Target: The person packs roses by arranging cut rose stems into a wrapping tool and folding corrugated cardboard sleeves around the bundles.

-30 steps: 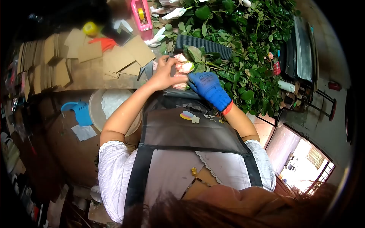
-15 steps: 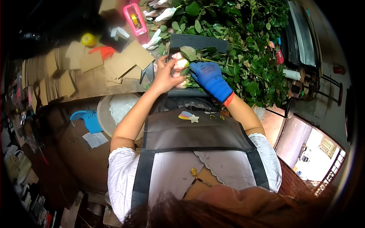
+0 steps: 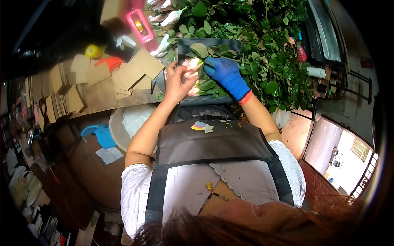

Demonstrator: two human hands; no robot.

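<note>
Partly open left grip (image 3: 177,84) on roses (image 3: 192,64)

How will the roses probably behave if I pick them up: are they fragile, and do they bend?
The roses are probably fragile: their thin, layered petals could bruise under a hard grip. Their broad leaves look thin, so they would likely bend, and may snag on the dense greenery beside them.

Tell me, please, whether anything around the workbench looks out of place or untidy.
A white sheet lies loose below the bench, beside a blue plastic item, perhaps dropped. On the bench, several flat cardboard pieces overlap at uneven angles.
</note>
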